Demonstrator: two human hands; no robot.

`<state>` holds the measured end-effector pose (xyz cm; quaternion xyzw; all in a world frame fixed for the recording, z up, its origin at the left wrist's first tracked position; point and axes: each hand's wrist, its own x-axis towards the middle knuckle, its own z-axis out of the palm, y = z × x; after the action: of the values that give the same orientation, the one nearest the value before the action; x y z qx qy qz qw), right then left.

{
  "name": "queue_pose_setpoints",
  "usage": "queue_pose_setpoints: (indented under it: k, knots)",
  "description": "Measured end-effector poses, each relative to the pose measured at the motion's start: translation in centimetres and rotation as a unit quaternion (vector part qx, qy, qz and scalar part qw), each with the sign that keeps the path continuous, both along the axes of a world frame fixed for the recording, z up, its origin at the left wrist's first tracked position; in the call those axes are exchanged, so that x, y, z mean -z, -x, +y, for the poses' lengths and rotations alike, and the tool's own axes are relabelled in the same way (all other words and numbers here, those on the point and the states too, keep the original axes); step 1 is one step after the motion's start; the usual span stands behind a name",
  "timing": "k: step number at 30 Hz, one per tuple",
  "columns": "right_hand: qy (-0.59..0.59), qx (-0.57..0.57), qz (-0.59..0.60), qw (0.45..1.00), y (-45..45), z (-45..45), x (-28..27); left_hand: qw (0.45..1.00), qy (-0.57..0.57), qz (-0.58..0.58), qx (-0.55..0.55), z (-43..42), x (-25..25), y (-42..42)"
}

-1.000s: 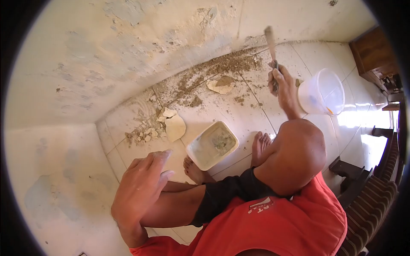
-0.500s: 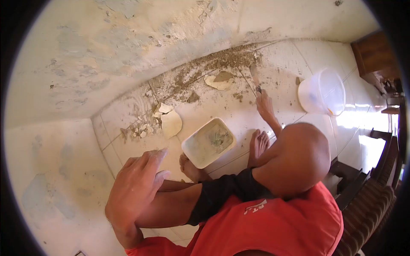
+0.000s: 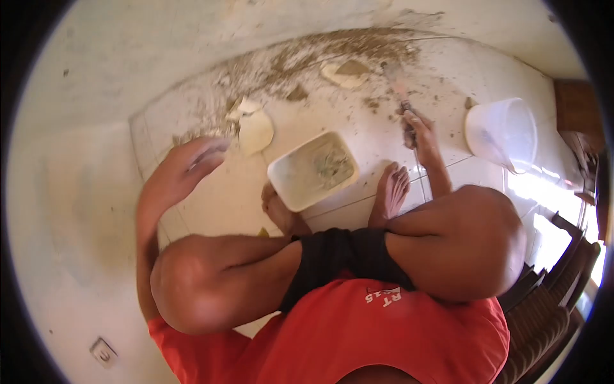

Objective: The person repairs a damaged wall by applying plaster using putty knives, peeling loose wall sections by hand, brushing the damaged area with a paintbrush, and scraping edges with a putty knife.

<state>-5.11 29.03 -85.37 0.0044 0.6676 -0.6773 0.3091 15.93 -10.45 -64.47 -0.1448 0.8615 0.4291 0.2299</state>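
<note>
My right hand is closed round the handle of a putty knife. Its narrow, blurred blade points away from me over the dusty floor. My left hand reaches out on the left, thumb apart from the fingers and nothing in it, near a pale broken plaster flake. Between the two hands, by my feet, sits a rectangular white tub with cloudy residue and a greyish clump inside. Another large flake lies on the floor farther out, left of the blade.
Brown scrapings are strewn along the foot of the wall. A translucent white bucket stands on the tiles to the right. Dark wooden furniture is at the lower right, and a wall outlet at the lower left.
My left hand has moved from above my knee outward over the floor. The view has tipped down, and my right hand with the putty knife appears slightly farther right.
</note>
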Motion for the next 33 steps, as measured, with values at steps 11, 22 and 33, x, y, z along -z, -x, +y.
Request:
queue_pose_setpoints:
  k: [11,22,33]
  knots:
    - [-0.065,-0.044,0.035,0.996,-1.9,2.3,-2.6,0.973,0.119,0.183,0.071,9.0,16.7,-2.6]
    - [0.097,-0.010,-0.168,0.981,-4.9,1.1,-0.4,0.926,0.206,0.196,0.247,14.0,22.8,0.1]
    - [0.353,-0.065,-0.347,0.867,-5.5,1.2,0.2,0.925,0.224,0.178,0.251,15.3,24.2,0.7]
